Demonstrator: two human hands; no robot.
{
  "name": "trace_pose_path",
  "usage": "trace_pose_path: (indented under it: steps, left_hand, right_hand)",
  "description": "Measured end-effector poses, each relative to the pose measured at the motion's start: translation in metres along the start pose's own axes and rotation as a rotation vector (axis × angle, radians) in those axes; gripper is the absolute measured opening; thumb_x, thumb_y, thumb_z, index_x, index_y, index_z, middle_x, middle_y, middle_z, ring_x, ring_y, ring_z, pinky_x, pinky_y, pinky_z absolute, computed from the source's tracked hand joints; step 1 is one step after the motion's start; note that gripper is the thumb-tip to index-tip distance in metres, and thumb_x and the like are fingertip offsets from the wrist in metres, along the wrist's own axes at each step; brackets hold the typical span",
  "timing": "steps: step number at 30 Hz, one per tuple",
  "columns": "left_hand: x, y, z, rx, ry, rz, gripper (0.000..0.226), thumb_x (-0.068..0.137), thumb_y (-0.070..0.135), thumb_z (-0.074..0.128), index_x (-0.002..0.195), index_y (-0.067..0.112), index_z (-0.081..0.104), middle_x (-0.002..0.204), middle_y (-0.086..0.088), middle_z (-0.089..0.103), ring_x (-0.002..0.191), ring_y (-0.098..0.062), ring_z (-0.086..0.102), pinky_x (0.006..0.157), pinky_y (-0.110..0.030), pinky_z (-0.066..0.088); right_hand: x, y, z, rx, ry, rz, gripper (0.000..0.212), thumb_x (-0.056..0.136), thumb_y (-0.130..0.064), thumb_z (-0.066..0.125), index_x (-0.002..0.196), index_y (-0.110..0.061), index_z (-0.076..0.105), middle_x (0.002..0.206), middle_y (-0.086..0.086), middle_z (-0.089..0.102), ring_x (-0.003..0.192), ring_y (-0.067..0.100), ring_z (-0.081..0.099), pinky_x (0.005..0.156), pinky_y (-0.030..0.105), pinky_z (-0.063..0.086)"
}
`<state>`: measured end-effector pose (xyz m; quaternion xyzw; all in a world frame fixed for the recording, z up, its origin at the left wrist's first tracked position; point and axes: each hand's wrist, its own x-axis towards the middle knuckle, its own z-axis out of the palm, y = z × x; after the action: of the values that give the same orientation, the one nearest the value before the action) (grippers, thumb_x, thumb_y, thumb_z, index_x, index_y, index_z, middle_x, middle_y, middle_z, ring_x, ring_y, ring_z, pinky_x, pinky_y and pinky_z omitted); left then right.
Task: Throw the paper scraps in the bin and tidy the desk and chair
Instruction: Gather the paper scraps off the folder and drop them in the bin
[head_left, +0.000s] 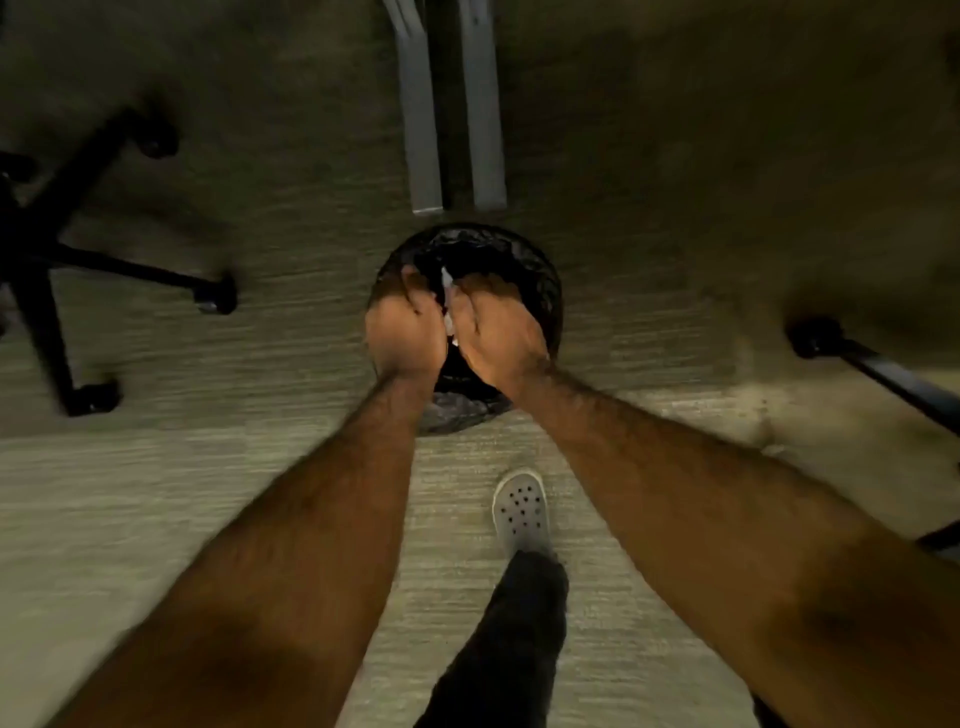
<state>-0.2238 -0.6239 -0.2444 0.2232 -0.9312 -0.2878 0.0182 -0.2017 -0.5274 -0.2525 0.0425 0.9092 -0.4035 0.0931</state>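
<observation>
I look straight down at a round black bin (524, 254) lined with a shiny black bag, standing on the carpet. My left hand (405, 327) and my right hand (498, 327) are cupped side by side right over its opening. White paper scraps (447, 296) show in the gap between the two palms, pressed between them. Most of the scraps are hidden by my fingers. The picture is blurred.
A black swivel chair base (62, 260) with castors stands at the left. Another chair leg with a castor (821, 338) reaches in from the right. Two grey desk legs (452, 130) rise just behind the bin. My foot in a white clog (519, 512) is near the bin.
</observation>
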Motion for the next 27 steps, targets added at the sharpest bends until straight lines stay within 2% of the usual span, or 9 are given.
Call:
trace_pose_path:
  steps: [2,5,7,9,15,20,23,25,27]
  left_hand:
    - [0.005,-0.027,0.011,0.148,-0.210,0.026,0.051,0.100,0.036,0.028,0.112,0.002,0.063,0.115,-0.026,0.065,0.104,-0.040,0.061,0.083,-0.036,0.046]
    - [-0.008,-0.060,0.014,0.359,-0.464,0.164,0.052,0.102,0.033,0.021,0.143,0.006,0.036,0.154,-0.020,0.032,0.140,-0.037,0.030,0.115,-0.044,0.024]
    - [-0.023,-0.069,0.009,0.382,-0.460,0.193,0.053,0.102,0.035,0.021,0.150,0.013,0.024,0.161,-0.010,0.015,0.147,-0.033,0.012,0.118,-0.045,0.011]
    - [-0.035,-0.069,0.003,0.412,-0.482,0.219,0.054,0.102,0.038,0.018,0.151,0.017,0.019,0.163,-0.005,0.009,0.149,-0.031,0.005,0.118,-0.047,0.009]
    - [-0.051,-0.039,-0.020,0.376,-0.497,0.273,0.054,0.101,0.038,0.018,0.152,0.018,0.019,0.162,-0.004,0.011,0.149,-0.029,0.006,0.118,-0.047,0.011]
    - [-0.076,0.028,-0.043,0.193,-0.466,0.359,0.046,0.102,0.027,0.032,0.140,0.007,0.045,0.152,-0.015,0.036,0.143,-0.031,0.028,0.116,-0.043,0.024]
    - [-0.102,0.079,-0.055,0.046,-0.518,0.449,0.034,0.100,0.021,0.036,0.110,0.003,0.063,0.116,-0.017,0.063,0.114,-0.032,0.055,0.098,-0.041,0.042]
    - [-0.122,0.117,-0.061,0.020,-0.543,0.544,0.031,0.098,0.020,0.037,0.087,0.005,0.061,0.091,-0.015,0.063,0.092,-0.030,0.056,0.083,-0.041,0.041]
    - [-0.140,0.150,-0.064,-0.006,-0.561,0.626,0.031,0.097,0.022,0.035,0.080,0.008,0.057,0.083,-0.012,0.060,0.084,-0.025,0.051,0.077,-0.039,0.037]
  right_hand:
    - [0.004,0.018,0.017,-0.087,-0.233,0.018,0.051,0.101,-0.044,0.019,0.140,-0.021,0.041,0.146,0.013,0.042,0.134,0.034,0.034,0.108,0.046,0.031]
    - [-0.002,0.037,0.028,-0.239,-0.348,0.063,0.052,0.100,-0.049,0.017,0.149,-0.032,0.018,0.160,0.007,0.015,0.144,0.037,0.010,0.113,0.055,0.018]
    - [-0.013,0.040,0.029,-0.291,-0.338,0.047,0.055,0.097,-0.054,0.016,0.149,-0.035,0.014,0.161,0.005,0.010,0.146,0.033,0.006,0.113,0.054,0.014]
    - [-0.024,0.038,0.025,-0.300,-0.343,0.018,0.058,0.095,-0.057,0.013,0.149,-0.035,0.013,0.161,0.004,0.008,0.147,0.029,0.002,0.114,0.052,0.009]
    - [-0.050,0.023,-0.018,-0.256,-0.242,0.011,0.063,0.095,-0.059,0.013,0.148,-0.028,0.023,0.156,0.006,0.026,0.145,0.025,0.010,0.116,0.046,0.009]
    - [-0.069,0.007,-0.088,-0.145,-0.054,0.069,0.060,0.096,-0.057,0.023,0.145,-0.022,0.035,0.151,0.007,0.037,0.142,0.025,0.023,0.114,0.044,0.018]
    - [-0.086,0.000,-0.141,-0.086,0.089,0.108,0.057,0.097,-0.053,0.029,0.140,-0.018,0.043,0.145,0.007,0.045,0.136,0.025,0.033,0.111,0.042,0.026]
    - [-0.101,-0.002,-0.179,-0.017,0.216,0.170,0.058,0.095,-0.053,0.030,0.137,-0.016,0.047,0.140,0.006,0.051,0.132,0.022,0.038,0.107,0.041,0.030]
    - [-0.116,-0.003,-0.210,0.033,0.327,0.221,0.058,0.095,-0.053,0.031,0.135,-0.016,0.050,0.136,0.004,0.054,0.128,0.020,0.042,0.104,0.039,0.030]
